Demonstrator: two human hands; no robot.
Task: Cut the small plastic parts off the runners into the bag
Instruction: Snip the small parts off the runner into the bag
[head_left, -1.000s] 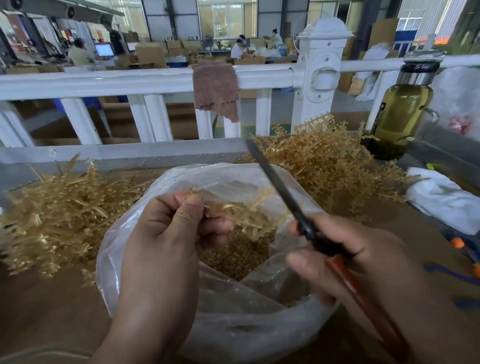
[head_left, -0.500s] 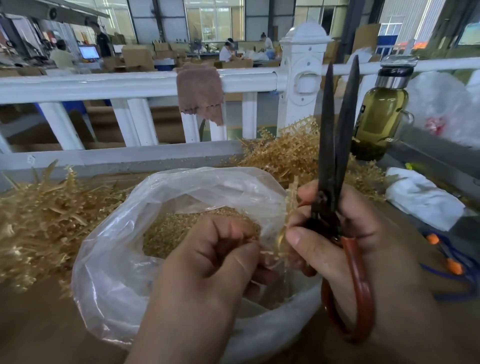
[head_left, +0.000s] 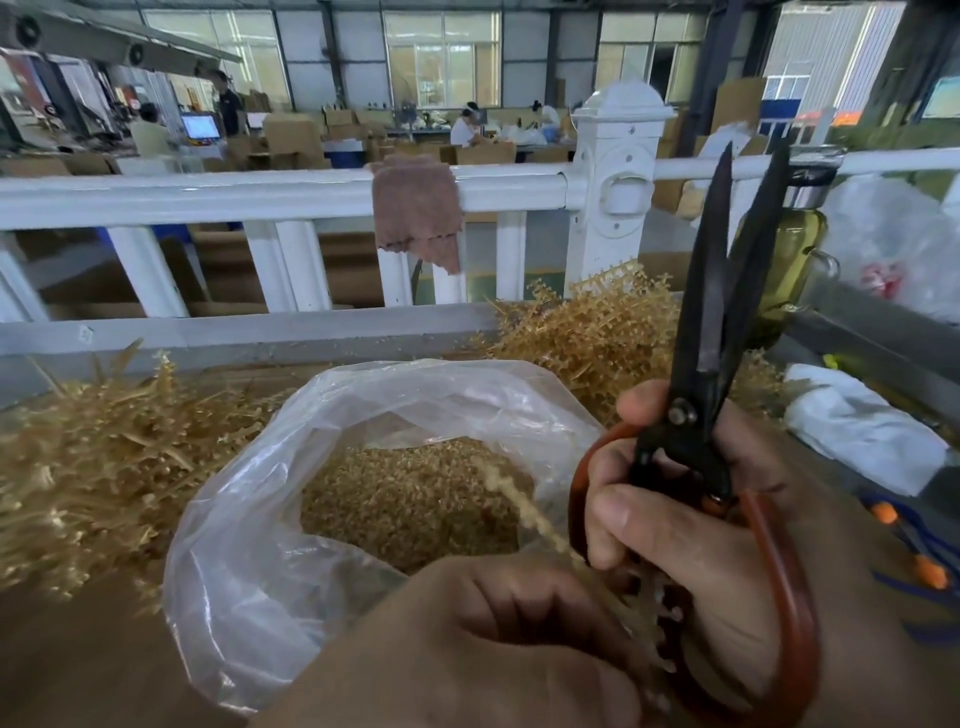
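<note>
Glossy plastic, matt metal
The bag (head_left: 249, 571) is showing clear, crinkled, glossy plastic; the small parts (head_left: 415, 499) inside it and the runner (head_left: 524, 512) over it are looking like pale-gold plastic. Right of the bag, the scissors (head_left: 696, 374) are showing 2 dark matt metal blades and smooth red-brown handles.

No legible text; red print on the plastic sack (head_left: 898, 249) beyond the right hand (head_left: 696, 525) too blurred to read
</note>
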